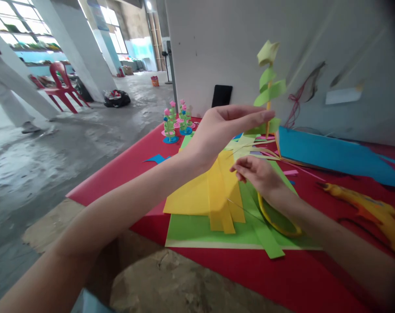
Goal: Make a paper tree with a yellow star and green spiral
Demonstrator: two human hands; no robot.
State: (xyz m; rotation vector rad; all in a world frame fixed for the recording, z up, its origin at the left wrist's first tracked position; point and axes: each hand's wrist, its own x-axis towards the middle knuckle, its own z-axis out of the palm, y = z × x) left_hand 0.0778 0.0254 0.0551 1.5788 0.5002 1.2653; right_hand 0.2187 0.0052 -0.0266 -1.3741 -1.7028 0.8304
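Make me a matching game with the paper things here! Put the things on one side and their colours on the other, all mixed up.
Things:
1. Paper flower held up by the left hand
2. Big sheet by the wall
3. Sheet under the left wrist
4. Table cover

Colours:
A. Red
B. Yellow
C. Light green
D. Blue

Pairs: 1-C, 2-D, 3-B, 4-A

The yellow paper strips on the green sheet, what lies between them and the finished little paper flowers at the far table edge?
In the head view, the left hand and forearm cross that stretch.
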